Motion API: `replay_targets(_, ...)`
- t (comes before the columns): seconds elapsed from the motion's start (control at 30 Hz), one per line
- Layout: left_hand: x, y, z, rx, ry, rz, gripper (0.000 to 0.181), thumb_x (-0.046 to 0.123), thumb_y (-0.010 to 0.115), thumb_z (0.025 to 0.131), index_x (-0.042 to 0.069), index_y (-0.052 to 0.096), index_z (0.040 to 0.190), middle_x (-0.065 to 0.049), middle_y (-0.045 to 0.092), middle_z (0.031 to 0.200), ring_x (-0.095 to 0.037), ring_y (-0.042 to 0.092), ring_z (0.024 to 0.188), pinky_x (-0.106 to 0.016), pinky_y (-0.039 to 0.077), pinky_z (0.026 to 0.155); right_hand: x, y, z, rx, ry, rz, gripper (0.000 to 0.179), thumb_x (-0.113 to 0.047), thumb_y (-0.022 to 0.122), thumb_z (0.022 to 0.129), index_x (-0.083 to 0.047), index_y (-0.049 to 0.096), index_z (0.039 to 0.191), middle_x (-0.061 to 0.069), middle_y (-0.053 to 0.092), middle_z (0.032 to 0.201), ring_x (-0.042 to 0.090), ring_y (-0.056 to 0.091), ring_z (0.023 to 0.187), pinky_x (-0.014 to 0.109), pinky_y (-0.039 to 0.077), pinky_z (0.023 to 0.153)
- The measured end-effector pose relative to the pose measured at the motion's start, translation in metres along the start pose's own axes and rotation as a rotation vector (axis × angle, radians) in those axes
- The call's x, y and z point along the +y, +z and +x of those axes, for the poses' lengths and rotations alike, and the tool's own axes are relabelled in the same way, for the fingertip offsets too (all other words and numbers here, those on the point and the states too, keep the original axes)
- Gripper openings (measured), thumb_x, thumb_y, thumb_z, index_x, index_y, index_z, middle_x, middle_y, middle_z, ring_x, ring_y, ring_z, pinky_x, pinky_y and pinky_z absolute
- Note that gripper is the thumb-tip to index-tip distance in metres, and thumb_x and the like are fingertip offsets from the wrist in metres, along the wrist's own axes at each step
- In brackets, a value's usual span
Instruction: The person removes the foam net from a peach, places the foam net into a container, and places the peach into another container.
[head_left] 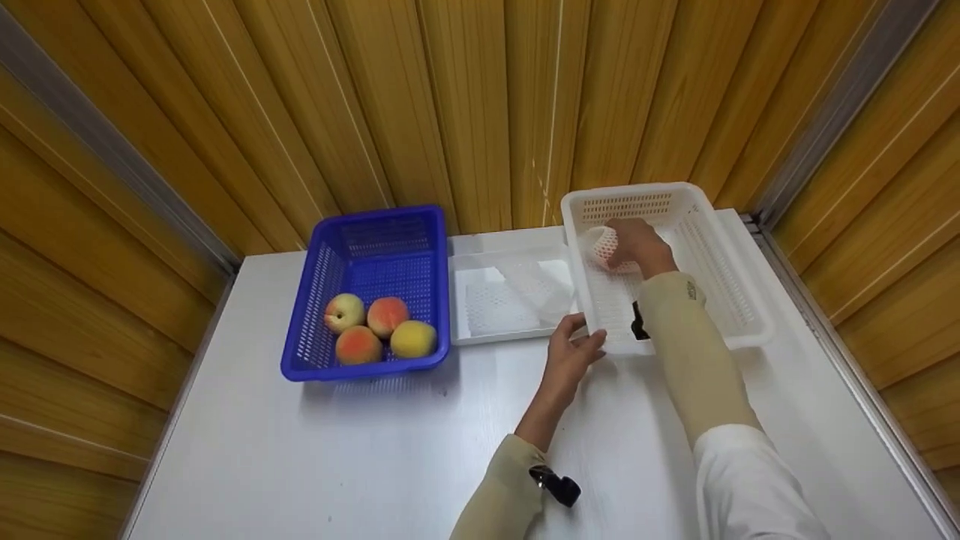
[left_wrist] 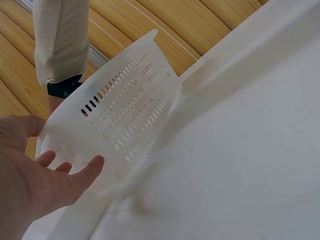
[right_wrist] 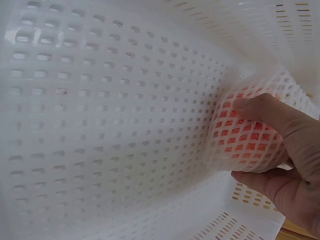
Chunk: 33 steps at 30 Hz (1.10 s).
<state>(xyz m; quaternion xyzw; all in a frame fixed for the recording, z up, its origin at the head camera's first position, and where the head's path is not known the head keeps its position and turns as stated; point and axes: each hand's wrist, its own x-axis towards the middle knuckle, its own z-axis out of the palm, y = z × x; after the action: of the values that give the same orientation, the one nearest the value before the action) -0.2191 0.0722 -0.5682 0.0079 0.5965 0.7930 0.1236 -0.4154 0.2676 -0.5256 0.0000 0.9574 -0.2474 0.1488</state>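
Note:
My right hand [head_left: 641, 244] reaches down into the white basket [head_left: 754, 296] and grips a peach [right_wrist: 245, 132], its red skin showing through a white foam net [right_wrist: 295, 92]. Thumb and fingers lie on either side of it, close to the basket's end wall in the right wrist view. My left hand [head_left: 570, 356] holds the near left corner of the same basket from outside, thumb [left_wrist: 90, 172] along the front wall and the other fingers bent around the corner. In the head view, my right hand covers most of the peach.
A blue basket [head_left: 295, 330] on the left holds several bare peaches [head_left: 358, 345]. Between the baskets sits a shallow white tray [head_left: 510, 337] with translucent, net-like material [head_left: 517, 296] in it. Wood-patterned panels [head_left: 465, 97] stand behind the white table [head_left: 390, 457] and at both sides.

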Motion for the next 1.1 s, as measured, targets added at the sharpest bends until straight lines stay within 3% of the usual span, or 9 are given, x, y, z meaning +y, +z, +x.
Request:
replay_targets(0.2, 0.002, -0.001, 0.000, 0.024, -0.034, 0.001, 0.037, 0.013, 0.071, 0.094, 0.003, 0.058, 0.127, -0.012, 0.056, 0.134, -0.026, 0.067, 0.112, -0.036, 0.060, 0.088, -0.009, -0.001, -0.005, 0.006, 0.026, 0.024, 0.084, -0.003, 0.082, 0.083, -0.005, 0.037, 0.154, 0.026, 0.039, 0.153, 0.043, 0.045, 0.130, 0.067, 0.034, 0.111)
replay_targets(0.37, 0.003, 0.003, 0.003, 0.039, -0.023, 0.023, 0.034, 0.014, 0.071, 0.094, 0.004, 0.058, 0.124, -0.011, 0.057, 0.132, -0.022, 0.067, 0.109, -0.036, 0.060, 0.088, -0.016, -0.019, -0.014, 0.065, 0.005, 0.022, 0.089, -0.006, 0.081, 0.085, -0.006, 0.029, 0.158, 0.028, 0.027, 0.159, 0.045, 0.038, 0.138, 0.068, 0.032, 0.112)
replay_targets(0.57, 0.002, 0.006, 0.009, 0.043, -0.025, 0.039, 0.031, 0.013, 0.070, 0.094, 0.005, 0.058, 0.122, -0.009, 0.057, 0.131, -0.021, 0.068, 0.108, -0.035, 0.060, 0.087, -0.013, -0.047, -0.028, 0.153, -0.081, -0.054, 0.084, -0.010, 0.082, 0.083, -0.001, 0.035, 0.152, 0.034, 0.036, 0.145, 0.051, 0.045, 0.127, 0.065, 0.041, 0.104)
replay_targets(0.8, 0.004, 0.007, 0.019, 0.055, -0.038, 0.044, 0.035, 0.012, 0.070, 0.095, 0.001, 0.057, 0.126, -0.012, 0.055, 0.134, -0.022, 0.067, 0.110, -0.033, 0.060, 0.087, -0.014, -0.072, -0.052, 0.211, -0.106, -0.078, 0.086, -0.014, 0.080, 0.084, 0.000, 0.033, 0.154, 0.037, 0.032, 0.149, 0.056, 0.040, 0.130, 0.068, 0.038, 0.105)
replay_targets(1.1, 0.007, 0.007, 0.031, 0.071, -0.067, 0.051, 0.033, 0.010, 0.070, 0.095, 0.004, 0.057, 0.125, -0.011, 0.054, 0.134, -0.021, 0.067, 0.108, -0.031, 0.060, 0.085, -0.021, -0.080, -0.089, 0.296, -0.146, -0.007, 0.087, -0.016, 0.082, 0.081, -0.001, 0.034, 0.152, 0.034, 0.037, 0.145, 0.048, 0.048, 0.118, 0.067, 0.044, 0.097)
